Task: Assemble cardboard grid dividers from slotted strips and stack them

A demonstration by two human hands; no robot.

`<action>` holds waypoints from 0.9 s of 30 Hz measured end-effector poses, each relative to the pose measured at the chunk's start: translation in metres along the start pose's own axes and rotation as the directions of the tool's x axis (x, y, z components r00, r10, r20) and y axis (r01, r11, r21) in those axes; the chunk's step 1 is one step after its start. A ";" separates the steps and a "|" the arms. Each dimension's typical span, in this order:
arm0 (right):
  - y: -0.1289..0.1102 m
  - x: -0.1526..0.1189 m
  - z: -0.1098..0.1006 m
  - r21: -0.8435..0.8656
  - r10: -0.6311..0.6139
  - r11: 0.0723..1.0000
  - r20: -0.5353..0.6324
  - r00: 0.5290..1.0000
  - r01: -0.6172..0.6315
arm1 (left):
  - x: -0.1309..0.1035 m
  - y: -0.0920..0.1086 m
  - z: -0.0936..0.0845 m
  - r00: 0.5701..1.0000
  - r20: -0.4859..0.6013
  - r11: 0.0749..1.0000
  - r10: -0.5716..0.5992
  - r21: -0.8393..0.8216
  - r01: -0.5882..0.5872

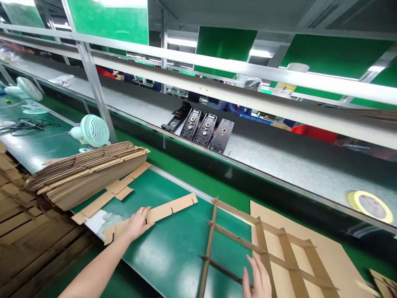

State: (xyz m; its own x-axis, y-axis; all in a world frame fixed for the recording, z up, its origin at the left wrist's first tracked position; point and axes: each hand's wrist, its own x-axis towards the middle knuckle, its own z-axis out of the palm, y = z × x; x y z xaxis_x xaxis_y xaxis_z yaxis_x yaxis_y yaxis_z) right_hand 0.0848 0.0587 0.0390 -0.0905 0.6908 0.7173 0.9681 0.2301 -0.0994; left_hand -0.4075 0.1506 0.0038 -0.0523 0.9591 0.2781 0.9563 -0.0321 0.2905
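My left hand [138, 223] lies over a slotted cardboard strip [173, 206], with thumb and fingers at its two long edges. The strip is flat on the green tabletop and sticks out at both ends of the hand. At the lower right, my right hand [258, 278] has its fingers apart, close beside a wall of a cardboard divider grid [262, 238]; whether it touches the wall I cannot tell. The grid is made of crossed strips and stands partly on a flat cardboard sheet [328, 248].
A tall pile of slotted cardboard strips [93, 169] stands at left, with loose strips [114, 191] before it. Behind are a small fan [94, 130] and cables [27, 126]. On the raised metal shelf are black parts [206, 130] and a yellow tape roll [370, 206].
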 end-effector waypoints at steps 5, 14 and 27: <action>-0.076 0.073 -0.037 -0.091 -0.189 0.976 0.100 0.977 0.198 | 0.015 0.078 -0.042 0.842 -0.213 0.838 0.495 -0.139 -0.528; -0.040 0.038 -0.114 -0.002 0.284 0.928 0.650 0.705 -0.372 | -0.016 0.221 -0.042 0.632 -0.154 0.578 0.760 -0.283 -0.765; -0.010 -0.029 -0.063 0.005 0.699 0.657 0.369 0.612 -0.754 | -0.147 0.263 0.047 0.709 0.368 0.799 0.601 -0.296 -0.524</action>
State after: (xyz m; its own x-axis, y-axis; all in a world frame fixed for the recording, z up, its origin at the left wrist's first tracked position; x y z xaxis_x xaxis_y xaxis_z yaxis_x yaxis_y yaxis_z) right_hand 0.0925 -0.0067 0.0630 0.5354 0.8367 0.1149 0.7032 -0.3664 -0.6093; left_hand -0.1350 0.0146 -0.0039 0.6438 0.7644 0.0355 0.7063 -0.6114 0.3569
